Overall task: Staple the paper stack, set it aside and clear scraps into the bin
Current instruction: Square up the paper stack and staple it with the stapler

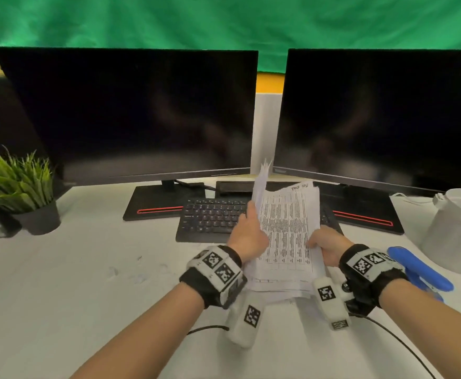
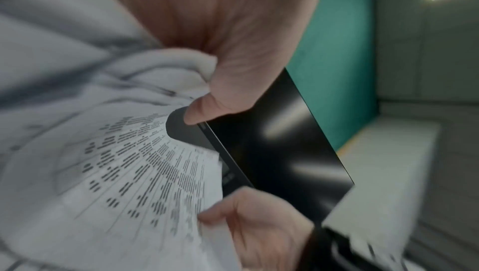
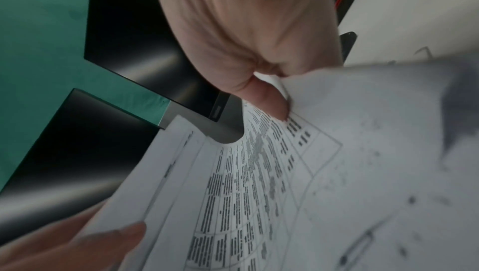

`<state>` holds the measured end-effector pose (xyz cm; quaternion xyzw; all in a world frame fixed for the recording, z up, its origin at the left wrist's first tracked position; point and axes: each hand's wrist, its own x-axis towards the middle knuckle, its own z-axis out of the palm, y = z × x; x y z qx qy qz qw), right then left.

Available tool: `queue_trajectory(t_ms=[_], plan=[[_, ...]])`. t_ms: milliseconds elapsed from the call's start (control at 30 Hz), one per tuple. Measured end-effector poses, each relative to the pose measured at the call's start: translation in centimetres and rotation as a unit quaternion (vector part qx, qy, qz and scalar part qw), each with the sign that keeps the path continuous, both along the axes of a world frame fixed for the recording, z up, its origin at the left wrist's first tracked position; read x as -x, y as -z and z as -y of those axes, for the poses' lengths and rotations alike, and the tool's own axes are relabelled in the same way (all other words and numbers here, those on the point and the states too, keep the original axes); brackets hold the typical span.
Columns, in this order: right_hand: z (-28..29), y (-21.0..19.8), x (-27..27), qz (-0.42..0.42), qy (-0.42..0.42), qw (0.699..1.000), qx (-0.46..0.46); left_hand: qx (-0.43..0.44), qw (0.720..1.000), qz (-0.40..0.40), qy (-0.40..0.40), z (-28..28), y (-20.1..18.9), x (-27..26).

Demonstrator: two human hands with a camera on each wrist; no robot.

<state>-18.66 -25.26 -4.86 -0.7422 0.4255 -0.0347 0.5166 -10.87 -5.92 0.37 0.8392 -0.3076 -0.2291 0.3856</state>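
A stack of printed paper sheets (image 1: 286, 236) is held up over the desk in front of the keyboard. My left hand (image 1: 249, 236) grips its left edge, where some sheets stick up higher than the rest. My right hand (image 1: 326, 246) grips the right edge, thumb on the printed face. In the left wrist view the left hand (image 2: 223, 82) pinches the paper stack (image 2: 134, 173); the right wrist view shows the right hand (image 3: 259, 66) clamping the paper stack (image 3: 259, 183). A blue stapler (image 1: 420, 269) lies on the desk just right of my right wrist. Small white paper scraps (image 1: 139, 273) lie on the desk to the left.
A black keyboard (image 1: 210, 218) lies behind the paper, under two dark monitors (image 1: 141, 116). A translucent white bin (image 1: 456, 231) stands at the right edge. A potted green plant (image 1: 19, 187) stands at far left. Cables run from both wrists.
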Motion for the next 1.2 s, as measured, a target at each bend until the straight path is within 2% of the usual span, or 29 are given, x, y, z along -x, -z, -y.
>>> queue_trajectory(t_ms=[133, 233, 333, 400, 500, 600, 667, 733, 800, 900, 1067, 1133, 1200], plan=[[-0.2, -0.3, 1.0, 0.031, 0.042, 0.997, -0.053, 0.041, 0.992, 0.09, 0.078, 0.1, 1.5, 4.0], [0.3, -0.3, 1.6, 0.045, 0.081, 0.984, -0.155, 0.074, 0.987, 0.124, 0.068, -0.5, 0.9, 3.9], [0.2, -1.9, 2.9, 0.096, 0.084, 0.973, -0.193, 0.141, 0.986, 0.087, 0.029, -2.6, -1.3, 2.2], [-0.3, -3.7, 3.7, 0.173, 0.062, 0.95, -0.253, 0.179, 0.983, 0.035, 0.007, -4.5, -2.4, -0.5], [-1.3, -6.9, 3.6, 0.263, 0.0, 0.919, -0.295, 0.213, 0.976, 0.019, -0.03, -7.1, -3.7, -3.6], [-3.0, -9.9, 3.0, 0.329, -0.081, 0.904, -0.262, 0.236, 0.97, 0.011, -0.054, -7.9, -4.4, -4.8], [-4.5, -11.3, 2.5, 0.355, -0.14, 0.894, -0.236, 0.284, 0.956, -0.005, -0.078, -8.0, -4.9, -5.1], [-5.8, -12.2, 1.8, 0.369, -0.15, 0.892, -0.213, 0.333, 0.936, 0.002, -0.117, -7.9, -5.3, -5.2], [-6.3, -12.0, 0.6, 0.381, -0.126, 0.894, -0.199, 0.36, 0.922, 0.016, -0.143, -8.0, -5.6, -5.3], [-6.3, -11.5, -0.4, 0.369, -0.087, 0.908, -0.178, 0.37, 0.917, 0.014, -0.148, -8.7, -6.3, -6.1], [-6.5, -12.0, 0.1, 0.364, -0.18, 0.887, -0.219, 0.385, 0.904, -0.087, -0.165, -9.6, -6.0, -8.0], [-7.5, -12.2, 0.1, 0.388, -0.177, 0.888, -0.172, 0.39, 0.897, -0.116, -0.175, -9.3, -5.4, -8.1], [-9.2, -12.4, -0.1, 0.393, -0.124, 0.91, -0.041, 0.394, 0.894, -0.104, -0.186, -8.9, -4.7, -7.8]])
